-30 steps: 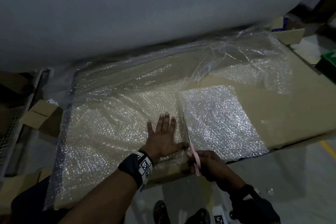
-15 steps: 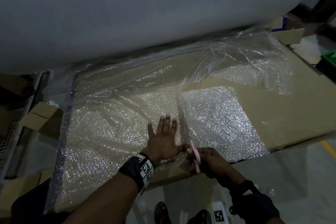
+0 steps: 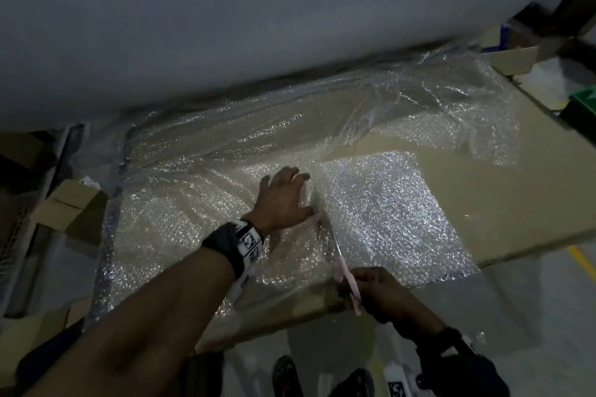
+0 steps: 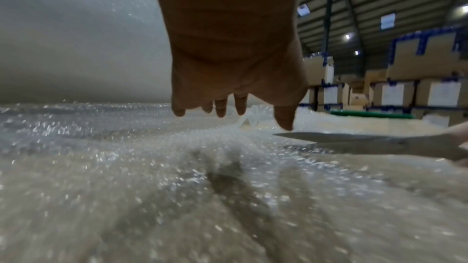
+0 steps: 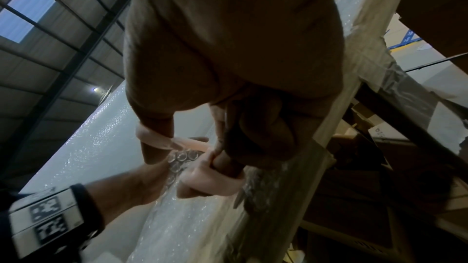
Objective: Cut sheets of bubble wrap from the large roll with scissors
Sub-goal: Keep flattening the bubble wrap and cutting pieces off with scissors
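Since a second earlier, the left hand (image 3: 283,200) had slid farther up the clear bubble wrap sheet (image 3: 193,216), fingers spread flat. Right hand (image 3: 380,293) gripped pink-handled scissors (image 3: 346,274), blades in the wrap

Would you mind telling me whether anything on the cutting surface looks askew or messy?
The bubble wrap is not lying flat: near the roll on the far right it is bunched into crumpled folds. Nothing looks spilled or damaged.
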`<state>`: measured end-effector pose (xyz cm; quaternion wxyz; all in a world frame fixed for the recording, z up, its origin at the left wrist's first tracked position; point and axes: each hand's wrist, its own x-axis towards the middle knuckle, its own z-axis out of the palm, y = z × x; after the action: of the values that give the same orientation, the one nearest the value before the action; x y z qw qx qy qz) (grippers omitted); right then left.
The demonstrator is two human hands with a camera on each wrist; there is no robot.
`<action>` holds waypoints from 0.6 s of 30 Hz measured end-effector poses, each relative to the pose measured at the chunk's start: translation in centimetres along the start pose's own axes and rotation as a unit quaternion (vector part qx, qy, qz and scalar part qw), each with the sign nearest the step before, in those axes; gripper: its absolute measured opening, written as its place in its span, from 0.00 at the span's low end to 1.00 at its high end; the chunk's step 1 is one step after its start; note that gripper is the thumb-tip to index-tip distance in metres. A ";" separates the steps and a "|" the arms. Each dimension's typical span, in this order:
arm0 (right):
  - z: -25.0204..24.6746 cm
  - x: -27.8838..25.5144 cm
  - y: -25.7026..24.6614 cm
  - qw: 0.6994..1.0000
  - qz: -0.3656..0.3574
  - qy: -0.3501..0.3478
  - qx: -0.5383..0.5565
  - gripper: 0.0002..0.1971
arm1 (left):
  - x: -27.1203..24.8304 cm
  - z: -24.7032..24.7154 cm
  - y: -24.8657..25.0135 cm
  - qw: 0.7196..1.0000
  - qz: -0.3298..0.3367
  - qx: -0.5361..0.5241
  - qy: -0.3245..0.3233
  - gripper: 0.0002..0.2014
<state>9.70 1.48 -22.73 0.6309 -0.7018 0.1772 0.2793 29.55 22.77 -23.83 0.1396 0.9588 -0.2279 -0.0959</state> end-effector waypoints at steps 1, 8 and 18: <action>-0.1 0.0 -0.2 1.000 0.005 -0.004 0.001 0.14 | 1.0 -0.1 -0.3 0.999 0.013 0.011 -0.035 0.53; 0.0 0.3 -0.7 1.000 -0.004 -0.021 -0.014 0.28 | 2.0 2.8 -1.7 0.983 0.004 0.047 -0.180 0.75; 0.4 0.6 -1.4 1.000 0.002 -0.010 0.006 0.22 | 1.4 2.5 -1.1 0.981 0.006 0.043 -0.189 0.82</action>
<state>10.97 2.13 -21.99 0.6366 -0.6946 0.1740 0.2864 30.62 22.45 -26.70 0.0532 0.9271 -0.2598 -0.2647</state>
